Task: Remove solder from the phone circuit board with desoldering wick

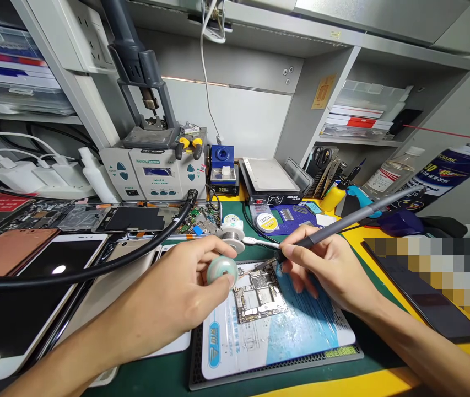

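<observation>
Between the fingers and thumb of my left hand [191,284] is a small round spool [221,270], pale green and translucent, above the left edge of a phone circuit board. The circuit board [259,295] lies flat on a blue and white mat [301,336]. My right hand [329,264] is closed around a grey soldering iron [338,223], its handle slanting up to the right. The iron's tip points down left at the board's top edge. Behind my left fingertips stands a reel of solder wire [232,238].
Phones [32,298] lie on the left, crossed by a thick black hose [135,262]. A rework station [156,173] and a hot plate [274,179] stand at the back. Bottles [392,168] and a spray can [453,171] are back right; a dark phone [425,298] lies right.
</observation>
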Demonstrator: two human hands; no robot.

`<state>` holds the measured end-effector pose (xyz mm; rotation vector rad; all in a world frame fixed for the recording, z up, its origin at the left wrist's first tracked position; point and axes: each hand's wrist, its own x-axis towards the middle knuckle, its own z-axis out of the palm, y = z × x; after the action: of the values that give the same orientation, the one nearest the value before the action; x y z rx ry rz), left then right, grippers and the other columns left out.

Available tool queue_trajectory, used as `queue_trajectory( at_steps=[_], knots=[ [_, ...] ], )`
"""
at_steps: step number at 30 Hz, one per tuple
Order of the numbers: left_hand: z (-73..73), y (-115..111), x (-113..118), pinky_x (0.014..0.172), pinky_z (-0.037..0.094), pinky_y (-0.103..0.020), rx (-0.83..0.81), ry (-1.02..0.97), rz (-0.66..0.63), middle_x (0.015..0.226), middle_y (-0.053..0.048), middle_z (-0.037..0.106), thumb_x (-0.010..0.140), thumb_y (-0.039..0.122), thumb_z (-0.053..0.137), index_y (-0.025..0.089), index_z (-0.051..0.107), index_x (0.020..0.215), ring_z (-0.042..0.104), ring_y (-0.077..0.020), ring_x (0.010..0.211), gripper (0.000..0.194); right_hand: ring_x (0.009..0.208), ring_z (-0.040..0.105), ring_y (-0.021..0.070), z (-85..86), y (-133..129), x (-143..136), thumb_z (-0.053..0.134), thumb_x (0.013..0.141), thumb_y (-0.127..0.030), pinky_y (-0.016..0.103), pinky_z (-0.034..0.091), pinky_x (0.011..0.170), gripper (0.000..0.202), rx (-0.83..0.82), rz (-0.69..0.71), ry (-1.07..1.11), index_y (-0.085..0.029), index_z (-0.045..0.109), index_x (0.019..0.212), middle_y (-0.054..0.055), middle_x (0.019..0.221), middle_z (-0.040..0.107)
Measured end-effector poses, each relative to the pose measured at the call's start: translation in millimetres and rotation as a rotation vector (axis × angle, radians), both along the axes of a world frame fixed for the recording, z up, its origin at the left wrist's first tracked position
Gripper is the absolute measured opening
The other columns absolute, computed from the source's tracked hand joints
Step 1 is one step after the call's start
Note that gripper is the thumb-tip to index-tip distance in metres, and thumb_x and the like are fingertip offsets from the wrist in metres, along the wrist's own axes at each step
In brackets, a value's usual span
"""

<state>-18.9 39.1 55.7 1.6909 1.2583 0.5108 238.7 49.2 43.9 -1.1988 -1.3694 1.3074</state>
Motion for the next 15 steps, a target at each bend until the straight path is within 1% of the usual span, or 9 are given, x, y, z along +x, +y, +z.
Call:
queue_trajectory(
  at_steps=[3,7,12,15],
  knots=[
    [0.4,-0.6,-0.2,0.059,0.036,-0.025,0.004,0.016,0.006,0.071,0.007,0.045,0.095,0.050,0.064,0.026,0.062,0.122,0.047,-0.0143,0.066,0.036,0.038,0.061,0.0118,0.4,0.2,-0.5,0.084,0.083,-0.042,0.015,0.038,0.030,0.030,0.003,0.001,-0.003,-0.018,0.066,0.078,0.000,0.058,0.071],
    [3.2,-0.8,1.1,0.058,0.035,-0.025,0.006,0.025,0.009,0.070,0.007,0.044,0.094,0.051,0.065,0.026,0.062,0.122,0.045,-0.0143,0.065,0.037,0.037,0.060,0.0115,1.3,0.5,-1.1,0.088,0.079,-0.040,0.015,0.038,0.030,0.030,-0.001,0.003,-0.014,-0.018,0.067,0.078,0.000,0.057,0.071],
    [4.2,-1.5,2.0,0.057,0.034,-0.025,0.013,0.032,0.014,0.070,0.007,0.046,0.093,0.050,0.065,0.025,0.063,0.121,0.044,-0.0138,0.063,0.038,0.038,0.060,0.0120,2.1,-0.9,-1.5,0.090,0.077,-0.039,0.016,0.038,0.030,0.030,-0.001,0.002,-0.027,-0.018,0.067,0.078,0.000,0.059,0.072],
    [3.1,-1.3,1.8,0.056,0.035,-0.026,0.013,0.028,0.015,0.072,0.006,0.053,0.092,0.051,0.065,0.025,0.063,0.122,0.047,-0.0141,0.063,0.039,0.038,0.060,0.0128,1.9,-1.0,-1.4,0.088,0.078,-0.042,0.017,0.038,0.030,0.032,0.001,-0.006,-0.027,-0.019,0.067,0.078,0.001,0.058,0.072]
  ],
)
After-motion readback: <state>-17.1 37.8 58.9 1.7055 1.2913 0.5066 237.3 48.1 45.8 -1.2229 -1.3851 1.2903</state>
